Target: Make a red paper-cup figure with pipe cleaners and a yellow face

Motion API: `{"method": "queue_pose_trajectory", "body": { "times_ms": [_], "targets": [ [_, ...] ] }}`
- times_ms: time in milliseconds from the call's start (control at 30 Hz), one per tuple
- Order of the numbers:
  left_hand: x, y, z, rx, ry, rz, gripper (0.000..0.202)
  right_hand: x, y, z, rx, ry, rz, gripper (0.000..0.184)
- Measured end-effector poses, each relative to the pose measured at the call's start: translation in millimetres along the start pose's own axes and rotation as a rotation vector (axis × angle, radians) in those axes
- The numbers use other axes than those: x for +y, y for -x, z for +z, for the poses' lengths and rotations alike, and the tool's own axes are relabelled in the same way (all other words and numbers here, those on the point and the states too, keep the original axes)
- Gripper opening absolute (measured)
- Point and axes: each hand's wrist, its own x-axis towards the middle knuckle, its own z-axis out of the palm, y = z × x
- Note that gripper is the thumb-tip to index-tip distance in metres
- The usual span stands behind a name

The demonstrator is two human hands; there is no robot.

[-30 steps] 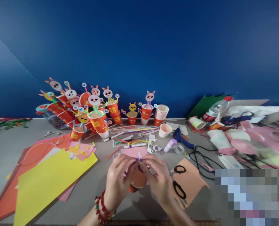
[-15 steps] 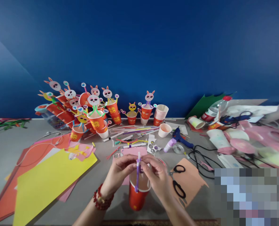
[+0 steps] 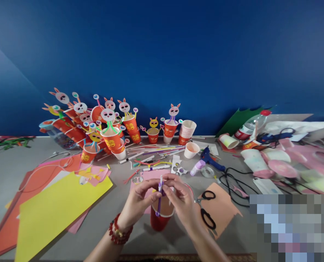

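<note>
Both my hands meet over the cup (image 3: 159, 221); my left hand (image 3: 140, 201) and right hand (image 3: 181, 203) each pinch the straw (image 3: 159, 199) between thumb and fingertips, the other fingers curled close; the straw stands nearly upright, its lower end dipping into the cup's mouth; the cup stands on the table (image 3: 102, 214) near its front edge, scissors (image 3: 206, 211) just to its right, yellow paper (image 3: 55, 211) well to its left.
</note>
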Motion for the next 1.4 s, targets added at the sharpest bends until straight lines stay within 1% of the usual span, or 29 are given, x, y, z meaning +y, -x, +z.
{"method": "queue_pose_trajectory", "body": {
  "times_ms": [133, 200, 267, 333, 433, 567, 667, 767, 933, 1133, 1400],
  "targets": [
    [-2, 1, 0.3, 0.067, -0.143, 0.058, 0.027, -1, 1, -3, 0.046, 0.079, -0.031, 0.006],
    [1, 1, -0.2, 0.095, -0.272, 0.11, 0.025, -4, 2, -5, 0.01, 0.114, -0.041, 0.007],
    [6, 1, -0.6, 0.098, -0.406, 0.171, 0.023, -9, 1, -7, -0.049, 0.135, -0.05, 0.01],
    [10, 2, -0.9, 0.085, -0.518, 0.228, 0.023, -12, 1, -8, -0.077, 0.154, -0.058, 0.01],
    [13, 3, -0.7, 0.076, -0.663, 0.312, 0.023, -13, 1, -9, -0.075, 0.186, -0.072, 0.01],
    [15, 5, 1.3, 0.1, -0.867, 0.434, 0.022, -13, 0, -8, -0.082, 0.221, -0.098, 0.011],
    [18, 7, 3.8, 0.103, -0.979, 0.478, 0.026, -14, 0, -8, -0.074, 0.237, -0.111, 0.01],
    [21, 8, 5.3, 0.105, -1.017, 0.498, 0.027, -13, 0, -8, -0.063, 0.249, -0.119, 0.009],
    [20, 8, 4.9, 0.091, -1.003, 0.497, 0.026, -13, 1, -10, -0.079, 0.268, -0.122, 0.012],
    [23, 8, 8.8, 0.105, -1.041, 0.492, 0.028, -15, 0, -9, -0.085, 0.251, -0.101, 0.011],
    [29, 9, 13.8, 0.122, -1.085, 0.483, 0.023, -14, 0, -9, -0.071, 0.236, -0.071, 0.012]
  ]
}}
